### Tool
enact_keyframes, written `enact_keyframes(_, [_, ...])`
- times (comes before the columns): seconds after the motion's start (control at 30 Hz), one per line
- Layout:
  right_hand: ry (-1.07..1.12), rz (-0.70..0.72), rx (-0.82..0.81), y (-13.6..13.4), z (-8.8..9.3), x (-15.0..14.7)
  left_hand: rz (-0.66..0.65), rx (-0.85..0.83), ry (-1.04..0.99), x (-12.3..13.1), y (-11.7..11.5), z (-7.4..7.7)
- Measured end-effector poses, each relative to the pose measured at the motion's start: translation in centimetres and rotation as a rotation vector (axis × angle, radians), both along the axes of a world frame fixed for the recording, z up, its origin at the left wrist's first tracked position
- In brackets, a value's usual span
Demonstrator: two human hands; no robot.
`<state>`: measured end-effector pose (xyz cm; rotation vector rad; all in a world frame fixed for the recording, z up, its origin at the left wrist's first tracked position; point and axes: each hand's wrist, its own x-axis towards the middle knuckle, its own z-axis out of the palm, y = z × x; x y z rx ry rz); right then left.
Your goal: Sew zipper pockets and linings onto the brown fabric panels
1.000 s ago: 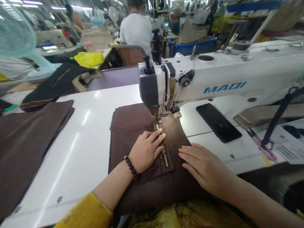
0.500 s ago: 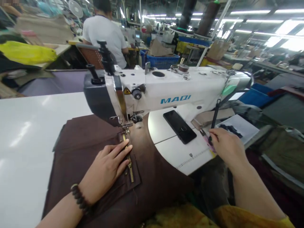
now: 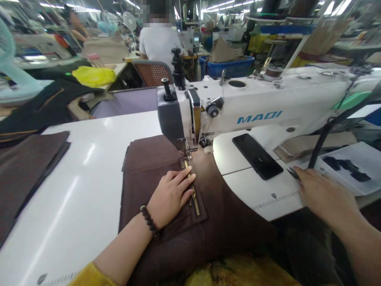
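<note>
My left hand [image 3: 171,194] lies flat with fingers stretched over the brown fabric [image 3: 149,159], its fingertips on the brass zipper [image 3: 195,200] set into it. The zipper's upper end reaches the presser foot [image 3: 189,153] of the white sewing machine [image 3: 258,115]. On the right, my right hand [image 3: 324,194] is curled over a pair of scissors [image 3: 293,172] on the machine bed. The blades stick out past its fingers; the handles are hidden under the hand. A black strap [image 3: 323,135] runs down just behind this hand.
A black phone [image 3: 257,156] lies on the machine bed. Beyond the right hand are a white tray [image 3: 366,157] with black pieces and folded tan material [image 3: 315,145]. More brown fabric [image 3: 32,171] lies at the left. Another person [image 3: 160,43] sits behind the machine.
The view has turned left, so everything appears farther right. My right hand has come down over the scissors, hiding the pink handles. My left hand stays on the zipper.
</note>
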<state>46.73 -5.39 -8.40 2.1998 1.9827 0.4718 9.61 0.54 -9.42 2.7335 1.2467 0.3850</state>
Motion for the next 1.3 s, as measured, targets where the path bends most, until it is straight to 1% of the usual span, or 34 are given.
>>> enact_keyframes(0.1, [-0.021,0.106,-0.055,-1.3,-0.1,0.1,-0.002,-0.001,-0.024,0.0,0.0,-0.1])
enact_keyframes(0.17, [-0.088,0.139,-0.025,-2.2,0.0,-0.3,-0.001,-0.005,-0.027,-0.1,0.0,-0.1])
enact_keyframes(0.23, [-0.146,0.136,0.033,-2.9,0.0,-0.8,0.0,-0.012,-0.025,-0.1,0.0,-0.2])
enact_keyframes(0.3, [-0.149,0.155,0.074,-3.2,0.1,-1.1,0.0,-0.015,-0.025,-0.1,0.0,-0.1])
enact_keyframes(0.37, [-0.131,0.219,0.079,-3.1,0.1,-1.0,0.001,-0.013,-0.027,-0.1,0.0,-0.1])
enact_keyframes(0.43, [-0.109,0.326,0.067,-2.9,0.1,-0.4,0.003,-0.009,-0.03,-0.1,0.0,-0.1])
enact_keyframes(0.5, [-0.082,0.469,0.095,-2.7,0.1,0.4,0.003,-0.006,-0.032,-0.1,-0.1,-0.1])
enact_keyframes(0.57, [-0.053,0.629,0.192,-2.6,0.4,0.8,0.005,-0.005,-0.034,-0.1,-0.1,-0.1])
enact_keyframes(0.6, [-0.033,0.686,0.243,-2.7,0.7,0.7,0.006,-0.006,-0.036,-0.1,-0.1,-0.2])
enact_keyframes(0.63, [0.0,0.717,0.287,-2.7,1.0,0.1,0.008,-0.008,-0.039,-0.1,-0.1,-0.2])
enact_keyframes(0.7, [0.104,0.723,0.347,-2.8,1.7,-2.1,0.01,-0.013,-0.042,-0.1,-0.1,-0.3])
enact_keyframes(0.73, [0.174,0.73,0.359,-2.7,2.0,-3.7,0.012,-0.015,-0.042,-0.1,-0.1,-0.3])
enact_keyframes(0.8, [0.258,0.787,0.39,-2.1,2.6,-7.2,0.013,-0.017,-0.037,-0.1,-0.1,-0.3])
enact_keyframes(0.87, [0.284,0.812,0.368,-0.9,3.0,-10.6,0.014,-0.015,-0.034,-0.1,-0.1,-0.2])
enact_keyframes(0.93, [0.28,0.824,0.308,0.8,3.1,-12.9,0.012,-0.016,-0.034,-0.1,-0.2,-0.2])
enact_keyframes(1.0, [0.239,0.855,0.294,2.6,3.1,-14.2,0.016,-0.016,-0.038,0.0,-0.2,-0.1])
enact_keyframes(1.07, [0.175,0.92,0.309,4.1,3.0,-14.8,0.018,-0.019,-0.037,0.0,-0.2,-0.1])
enact_keyframes(1.13, [0.106,0.956,0.266,5.2,2.9,-15.2,0.019,-0.021,-0.037,0.0,-0.2,0.0])
enact_keyframes(1.2, [0.059,0.891,0.172,5.9,2.6,-15.7,0.018,-0.023,-0.038,0.1,-0.2,0.1])
enact_keyframes(1.3, [0.071,0.698,0.073,6.3,1.8,-16.9,0.022,-0.029,-0.038,0.1,-0.2,0.2])
